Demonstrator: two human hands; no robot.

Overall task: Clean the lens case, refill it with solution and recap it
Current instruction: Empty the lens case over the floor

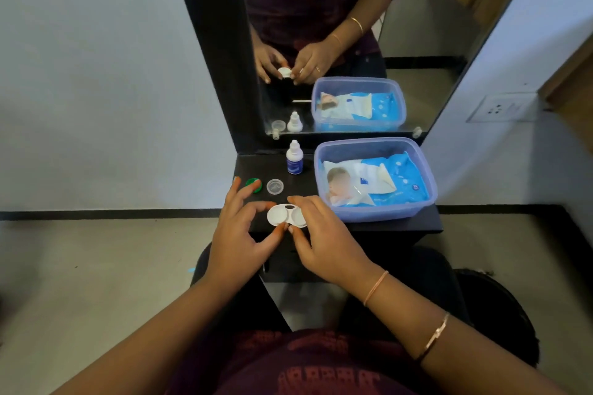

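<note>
Left hand point(244, 234) and right hand point(324, 240) are pinching the white lens case point(286, 216), wells uncapped. A left finger is hiding part of the green cap point(253, 185) at 10 o'clock.

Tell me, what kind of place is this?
Probably a dressing corner at home: a tall mirror against the wall, a small black shelf under it, with a bottle and a tub of wipes.

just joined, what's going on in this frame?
A person's left hand and right hand pinch a white two-well plastic lens case over the black shelf. Both wells look uncapped; a green round cap and a clear round cap lie on the shelf nearby. The small white blue-labelled solution bottle stands behind, untouched.
</note>
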